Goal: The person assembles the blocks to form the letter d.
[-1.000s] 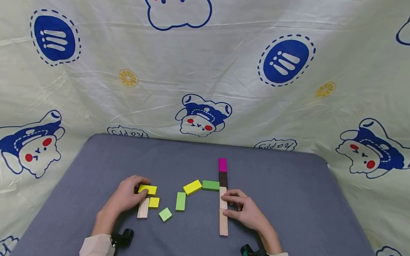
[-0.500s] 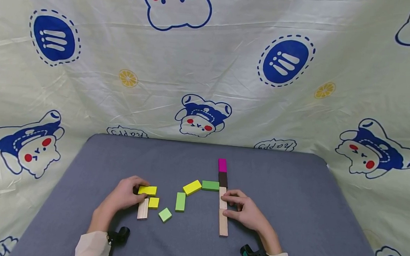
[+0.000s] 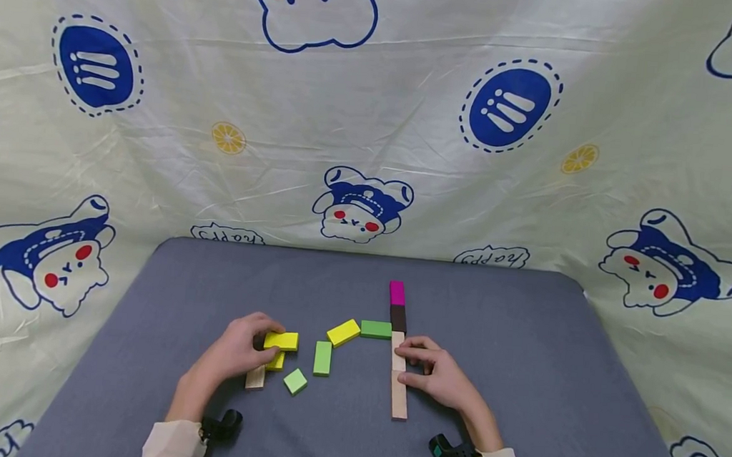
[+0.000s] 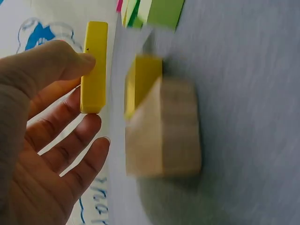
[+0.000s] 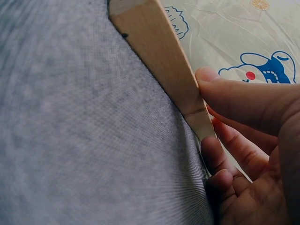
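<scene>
My left hand (image 3: 235,347) pinches a yellow block (image 3: 282,341) between thumb and fingers, raised off the cloth in the left wrist view. Under it a second yellow block (image 3: 274,362) and a plain wooden block (image 3: 254,377) lie side by side, partly covered by hand and block. At the right, my right hand (image 3: 443,379) touches a row of two plain wooden blocks (image 3: 399,396) with thumb and fingertips, its fingers loosely bent along the row's right side. A dark brown block (image 3: 398,318) and a magenta block (image 3: 397,293) extend that row away from me.
Between the hands a light green block (image 3: 295,381), a green block (image 3: 323,359), a tilted yellow block (image 3: 343,333) and another green block (image 3: 376,330) form a curved line up to the row. A grey cloth (image 3: 513,326) covers the table; a printed curtain (image 3: 412,132) hangs behind.
My left hand has shifted right with the yellow block, which now overlaps the other yellow block and the plain wooden one. The right hand and its row stay put.
</scene>
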Tool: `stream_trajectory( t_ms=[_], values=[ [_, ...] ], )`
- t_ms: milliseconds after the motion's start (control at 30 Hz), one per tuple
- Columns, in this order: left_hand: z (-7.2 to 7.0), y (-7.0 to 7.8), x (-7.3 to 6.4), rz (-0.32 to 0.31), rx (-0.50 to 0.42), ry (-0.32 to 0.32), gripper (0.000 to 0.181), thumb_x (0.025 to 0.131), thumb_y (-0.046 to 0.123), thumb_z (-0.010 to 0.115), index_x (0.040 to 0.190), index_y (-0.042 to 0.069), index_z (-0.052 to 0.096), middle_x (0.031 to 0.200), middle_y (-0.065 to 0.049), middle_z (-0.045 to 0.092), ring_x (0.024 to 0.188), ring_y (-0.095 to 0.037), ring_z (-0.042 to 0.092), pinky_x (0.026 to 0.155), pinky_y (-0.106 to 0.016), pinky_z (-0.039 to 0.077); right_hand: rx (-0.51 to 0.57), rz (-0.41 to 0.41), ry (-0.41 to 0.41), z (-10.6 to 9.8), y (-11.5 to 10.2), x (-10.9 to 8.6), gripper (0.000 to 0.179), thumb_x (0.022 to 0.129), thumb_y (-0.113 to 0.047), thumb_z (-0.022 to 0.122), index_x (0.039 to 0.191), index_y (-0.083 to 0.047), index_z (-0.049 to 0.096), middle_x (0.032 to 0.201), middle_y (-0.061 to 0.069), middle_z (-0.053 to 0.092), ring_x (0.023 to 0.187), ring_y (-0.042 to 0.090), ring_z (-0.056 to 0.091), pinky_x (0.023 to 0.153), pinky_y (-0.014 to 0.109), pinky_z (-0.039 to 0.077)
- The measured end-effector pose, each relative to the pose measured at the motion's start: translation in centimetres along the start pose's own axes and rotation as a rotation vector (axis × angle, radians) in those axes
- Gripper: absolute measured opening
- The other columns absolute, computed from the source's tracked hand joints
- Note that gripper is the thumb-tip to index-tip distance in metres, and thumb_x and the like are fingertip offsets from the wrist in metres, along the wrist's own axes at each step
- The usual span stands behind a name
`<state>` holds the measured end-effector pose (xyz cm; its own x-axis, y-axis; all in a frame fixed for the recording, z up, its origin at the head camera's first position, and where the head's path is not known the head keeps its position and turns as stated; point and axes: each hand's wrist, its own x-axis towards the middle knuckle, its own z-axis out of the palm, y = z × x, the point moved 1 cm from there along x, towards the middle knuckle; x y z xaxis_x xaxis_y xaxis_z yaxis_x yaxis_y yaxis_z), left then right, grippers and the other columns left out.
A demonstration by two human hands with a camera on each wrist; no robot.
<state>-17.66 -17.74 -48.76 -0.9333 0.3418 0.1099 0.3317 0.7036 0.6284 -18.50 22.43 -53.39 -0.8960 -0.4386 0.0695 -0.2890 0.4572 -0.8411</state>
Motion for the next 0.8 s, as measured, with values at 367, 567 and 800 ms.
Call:
stream_trajectory(
  t_ms=[367,567,800],
  values=[
    [3.4,4.1,0.1,0.132,0.014,-0.154,0.025,0.086,0.012,0.078,0.111,0.014,0.076,0.110,0.003,0.069,0.102,-0.015,0.062,0.091,-0.037,0.056,0.003,-0.002,0.000,0.0,0.1,0.0,0.045,0.089,-0.026,0.082,0.129,-0.008,0.072,0.133,0.011,0.060,0.102,0.021,0.053,0.075,0.025,0.043],
    [4.7,5.2,0.4,0.248,0.107,-0.173,0.023,0.084,0.013,0.081,0.107,0.016,0.077,0.106,0.005,0.071,0.098,-0.013,0.062,0.088,-0.034,0.054,0.004,0.008,-0.003,0.0,0.1,0.0,0.046,0.088,-0.026,0.082,0.130,-0.008,0.072,0.134,0.011,0.060,0.100,0.021,0.053,0.075,0.024,0.042],
    [5.6,6.0,0.6,0.354,0.181,-0.180,0.020,0.082,0.016,0.080,0.102,0.019,0.078,0.102,0.009,0.071,0.094,-0.010,0.060,0.083,-0.032,0.049,0.007,0.016,-0.001,0.0,-0.1,0.0,0.045,0.088,-0.026,0.082,0.129,-0.008,0.072,0.134,0.011,0.060,0.102,0.021,0.053,0.075,0.024,0.042]
  ],
)
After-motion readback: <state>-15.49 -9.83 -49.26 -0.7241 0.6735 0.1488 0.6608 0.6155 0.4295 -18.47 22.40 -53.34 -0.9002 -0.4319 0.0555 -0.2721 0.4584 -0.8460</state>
